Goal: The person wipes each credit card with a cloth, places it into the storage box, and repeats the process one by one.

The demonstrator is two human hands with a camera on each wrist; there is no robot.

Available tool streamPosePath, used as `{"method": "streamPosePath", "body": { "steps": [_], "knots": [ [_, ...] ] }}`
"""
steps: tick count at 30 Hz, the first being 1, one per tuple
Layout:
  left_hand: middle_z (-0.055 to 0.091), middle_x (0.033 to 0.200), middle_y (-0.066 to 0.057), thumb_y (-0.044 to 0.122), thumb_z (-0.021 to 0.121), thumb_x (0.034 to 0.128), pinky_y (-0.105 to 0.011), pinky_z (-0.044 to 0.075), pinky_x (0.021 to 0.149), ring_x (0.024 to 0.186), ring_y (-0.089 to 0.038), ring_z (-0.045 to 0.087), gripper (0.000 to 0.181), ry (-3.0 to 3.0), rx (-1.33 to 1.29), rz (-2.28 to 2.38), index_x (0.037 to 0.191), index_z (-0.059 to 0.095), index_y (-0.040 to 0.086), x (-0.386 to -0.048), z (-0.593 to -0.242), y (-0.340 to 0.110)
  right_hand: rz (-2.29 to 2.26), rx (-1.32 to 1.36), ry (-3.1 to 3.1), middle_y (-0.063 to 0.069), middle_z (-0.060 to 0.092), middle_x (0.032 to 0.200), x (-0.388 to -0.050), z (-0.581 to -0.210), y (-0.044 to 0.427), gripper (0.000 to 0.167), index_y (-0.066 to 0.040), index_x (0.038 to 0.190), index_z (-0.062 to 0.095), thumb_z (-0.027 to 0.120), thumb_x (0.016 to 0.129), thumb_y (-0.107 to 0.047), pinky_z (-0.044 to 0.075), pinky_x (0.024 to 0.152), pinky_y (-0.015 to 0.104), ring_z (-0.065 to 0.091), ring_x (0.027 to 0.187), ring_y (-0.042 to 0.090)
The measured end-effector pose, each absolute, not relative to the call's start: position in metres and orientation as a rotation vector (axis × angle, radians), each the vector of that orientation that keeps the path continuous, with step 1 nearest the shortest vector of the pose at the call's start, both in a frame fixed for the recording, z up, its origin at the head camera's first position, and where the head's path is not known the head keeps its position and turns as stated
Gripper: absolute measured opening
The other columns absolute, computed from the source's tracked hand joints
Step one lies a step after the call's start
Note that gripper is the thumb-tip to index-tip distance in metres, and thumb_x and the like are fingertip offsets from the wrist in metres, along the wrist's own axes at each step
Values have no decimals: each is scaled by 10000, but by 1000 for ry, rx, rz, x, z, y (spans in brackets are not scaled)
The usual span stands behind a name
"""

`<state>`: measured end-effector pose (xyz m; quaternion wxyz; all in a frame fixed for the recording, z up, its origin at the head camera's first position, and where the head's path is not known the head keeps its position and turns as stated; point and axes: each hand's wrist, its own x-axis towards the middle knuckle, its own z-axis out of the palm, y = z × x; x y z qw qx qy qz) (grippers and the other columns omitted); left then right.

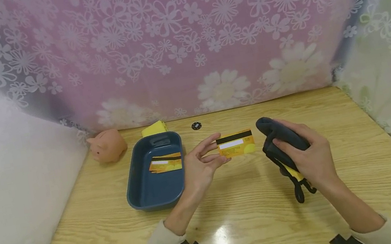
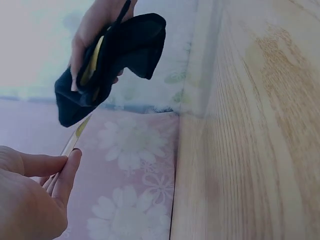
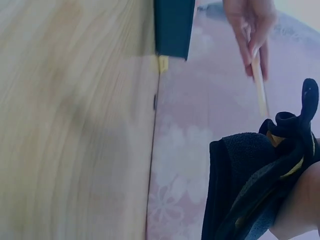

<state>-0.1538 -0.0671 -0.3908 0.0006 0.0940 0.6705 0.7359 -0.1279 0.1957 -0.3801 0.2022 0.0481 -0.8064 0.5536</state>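
My left hand [image 1: 200,162] pinches an orange and yellow bank-style card [image 1: 235,144] between thumb and fingertips, its black stripe and white strip facing the head camera. In the left wrist view the card shows edge-on. My right hand [image 1: 311,154] grips a dark, soft fabric pouch [image 1: 281,138], bunched and tilted, with cord loops [image 1: 299,193] hanging below. Something yellow [image 1: 293,170] shows along the pouch's fold; what it is I cannot tell. A small gap separates the card from the pouch in the head view. Similar cards [image 1: 165,163] lie in the blue tray [image 1: 141,191] left of my left hand.
A pink piggy bank [image 1: 108,146] stands at the back left of the wooden table [image 1: 249,212]. Behind the tray is a yellow object [image 1: 154,128], partly hidden. Near the back edge lies a small black disc [image 1: 196,126]. Flowered cloth [image 1: 207,51] hangs behind the table.
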Motion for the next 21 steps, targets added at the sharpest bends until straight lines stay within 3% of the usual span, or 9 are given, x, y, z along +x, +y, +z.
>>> {"method": "streamPosePath", "body": {
  "steps": [11, 21],
  "knots": [
    [698, 1278, -151, -96, 787, 862, -403, 644, 851, 983, -301, 764, 581, 2091, 309, 2311, 1373, 701, 167, -154, -392, -66, 1630, 414, -2221, -31, 688, 1248, -121, -380, 147, 506, -256, 1390, 692, 787, 933, -61, 586, 863, 186, 655, 1118, 110],
    [727, 1242, -122, -31, 778, 898, -378, 637, 864, 958, -251, 775, 555, 2108, 330, 2280, 1399, 682, 187, -155, -393, -68, 1604, 531, -2183, -34, 702, 1237, -123, -387, 121, 521, -246, 1361, 713, 803, 903, -15, 565, 898, 182, 664, 1114, 161]
  ]
}}
